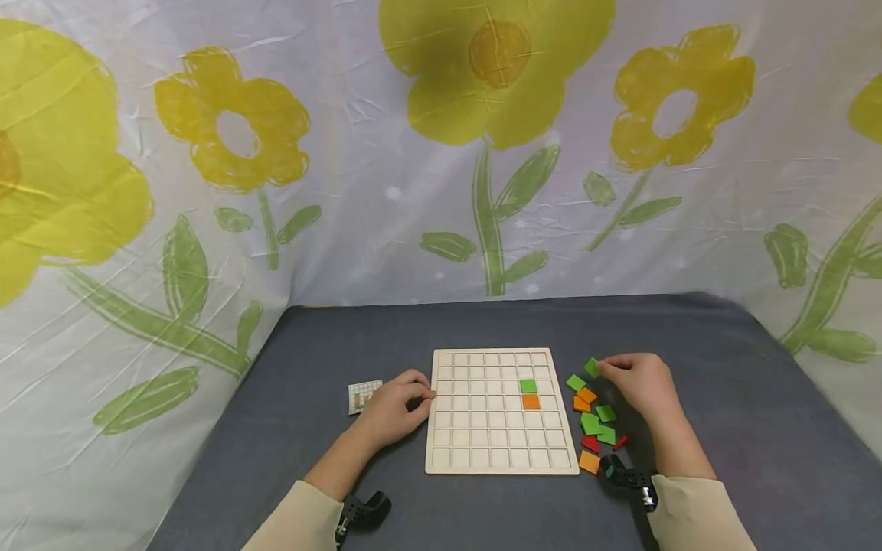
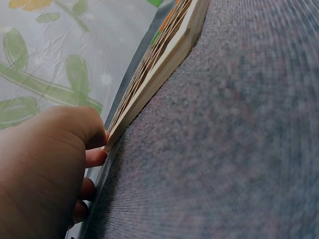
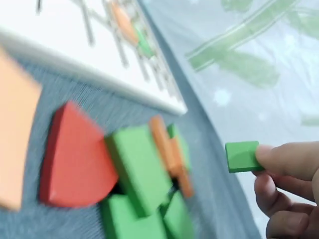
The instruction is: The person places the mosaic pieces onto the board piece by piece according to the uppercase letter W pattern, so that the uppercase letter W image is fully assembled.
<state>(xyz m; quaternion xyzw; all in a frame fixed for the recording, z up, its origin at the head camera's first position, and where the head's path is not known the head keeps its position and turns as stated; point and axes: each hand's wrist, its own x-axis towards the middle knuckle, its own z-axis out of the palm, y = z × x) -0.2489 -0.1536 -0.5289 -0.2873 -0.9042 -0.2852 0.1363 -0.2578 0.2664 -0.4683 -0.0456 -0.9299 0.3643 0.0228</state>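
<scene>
A pale wooden grid board lies on the dark cloth, with a green square tile and, just below it, an orange square tile in its cells. My left hand holds the board's left edge between thumb and forefinger, as the left wrist view shows close up. To the right of the board, my right hand pinches a small green tile between thumb and fingers, lifted above the loose tiles. The other fingers of that hand are curled in.
Loose green, orange and red pieces, among them a red piece with a rounded side, lie scattered and partly stacked along the board's right side. A small card with a printed grid lies behind my left hand. A flowered curtain closes off the back.
</scene>
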